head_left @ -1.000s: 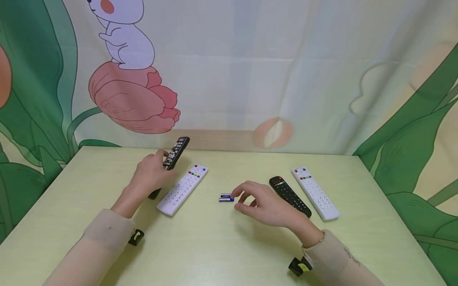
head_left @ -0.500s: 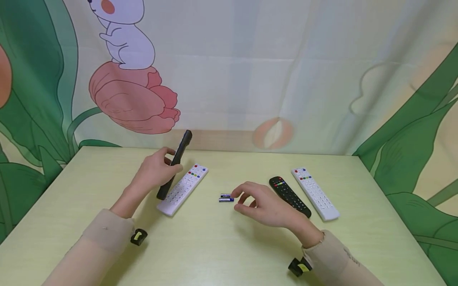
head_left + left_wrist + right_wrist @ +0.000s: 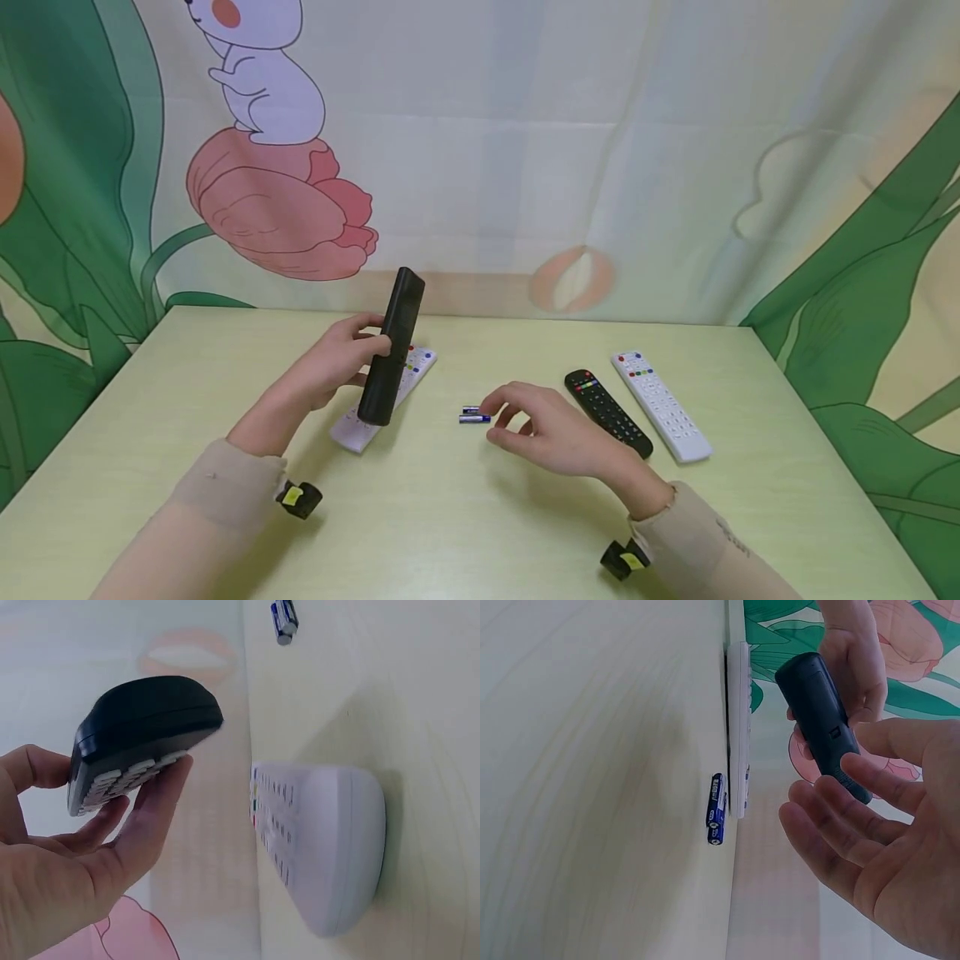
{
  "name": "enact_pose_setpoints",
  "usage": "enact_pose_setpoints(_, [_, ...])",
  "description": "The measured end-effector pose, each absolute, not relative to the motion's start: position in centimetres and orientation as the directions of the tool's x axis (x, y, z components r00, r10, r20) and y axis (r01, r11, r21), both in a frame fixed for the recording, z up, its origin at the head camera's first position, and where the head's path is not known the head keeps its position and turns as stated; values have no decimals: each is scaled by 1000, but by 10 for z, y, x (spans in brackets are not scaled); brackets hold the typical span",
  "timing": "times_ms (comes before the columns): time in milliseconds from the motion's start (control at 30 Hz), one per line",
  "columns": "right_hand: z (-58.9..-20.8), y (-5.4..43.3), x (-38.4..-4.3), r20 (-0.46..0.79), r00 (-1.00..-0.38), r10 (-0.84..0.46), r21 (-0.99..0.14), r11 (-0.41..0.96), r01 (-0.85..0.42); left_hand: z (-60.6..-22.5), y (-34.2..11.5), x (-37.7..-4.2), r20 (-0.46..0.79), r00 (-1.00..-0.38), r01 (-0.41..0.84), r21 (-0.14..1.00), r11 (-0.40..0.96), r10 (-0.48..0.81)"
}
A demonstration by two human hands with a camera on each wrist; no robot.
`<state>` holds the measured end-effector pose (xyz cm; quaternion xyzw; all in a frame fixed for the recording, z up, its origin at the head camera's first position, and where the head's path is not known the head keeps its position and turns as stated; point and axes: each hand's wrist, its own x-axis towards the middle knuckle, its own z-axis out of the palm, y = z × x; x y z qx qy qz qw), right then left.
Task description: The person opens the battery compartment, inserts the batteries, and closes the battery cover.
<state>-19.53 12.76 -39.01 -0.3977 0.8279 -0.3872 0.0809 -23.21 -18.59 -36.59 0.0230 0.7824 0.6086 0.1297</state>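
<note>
My left hand (image 3: pixel 341 358) grips a black remote control (image 3: pixel 393 350) between thumb and fingers, above the table. Its plain back faces the head camera, while its buttons point down in the left wrist view. Under it lies a white remote control (image 3: pixel 322 840), partly covered by the black one in the head view. My right hand (image 3: pixel 551 429) hovers over the table with relaxed, slightly bent fingers and holds nothing. Close to its fingertips two blue batteries (image 3: pixel 716 806) lie side by side on the table.
To the right, a second black remote (image 3: pixel 609 412) and a second white remote (image 3: pixel 662 407) lie buttons up, the black one just behind my right wrist. A printed curtain (image 3: pixel 480 167) hangs behind the far edge of the pale table (image 3: pixel 450 533).
My left hand has lifted the black remote, moved it right and rolled it over, so its back now shows instead of its buttons. The right hand stays almost still.
</note>
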Motion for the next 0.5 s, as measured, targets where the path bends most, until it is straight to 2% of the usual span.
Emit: enact_pose_setpoints(500, [-390,127,-194,154,-679,-718,-708,398,-583,-369,-172,-232,-146,-966,-119,984,131,214])
